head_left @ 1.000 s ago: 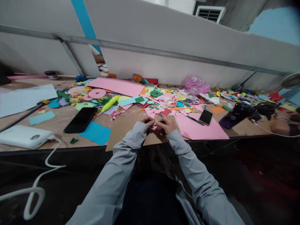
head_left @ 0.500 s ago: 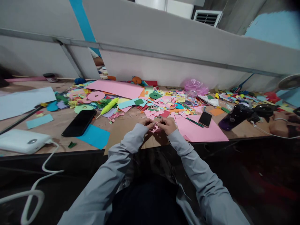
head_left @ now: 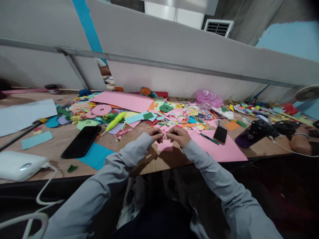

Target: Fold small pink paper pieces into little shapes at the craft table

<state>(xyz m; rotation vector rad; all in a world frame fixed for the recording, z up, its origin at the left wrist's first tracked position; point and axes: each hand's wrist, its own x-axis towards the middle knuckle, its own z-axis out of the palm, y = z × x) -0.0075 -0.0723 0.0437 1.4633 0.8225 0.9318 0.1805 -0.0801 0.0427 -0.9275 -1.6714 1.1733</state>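
Compared with half a second earlier, a flat pink rectangular paper piece (head_left: 165, 146) now shows plainly just to the near side of the fingertips, which stand slightly further apart. Left hand (head_left: 155, 134) and right hand (head_left: 179, 135) are both narrowed to a thumb-and-finger pinch on a small pink paper scrap (head_left: 164, 134) between them; its outline is too small to read. Whether scrap and rectangle are joined cannot be told.

The step in hand appears to be fine two-handed fingertip work on the scrap, above a matt brown cardboard sheet (head_left: 149, 164). The next move likely calls for light, even pressure, as thin paper creases and tears readily.

Right of the hands, a large smooth pink paper sheet (head_left: 225, 151) carries a slim dark-green pen (head_left: 209, 138) and a glossy black-screened smartphone (head_left: 220, 135). To the left lies a lime-green, fuzzy, spindle-shaped object (head_left: 116, 121). On the far side, a loose heap of multicoloured paper scraps (head_left: 171, 114) mixes angular clippings with strips; farther left, a pink paper disc (head_left: 101, 110) has a central hole.
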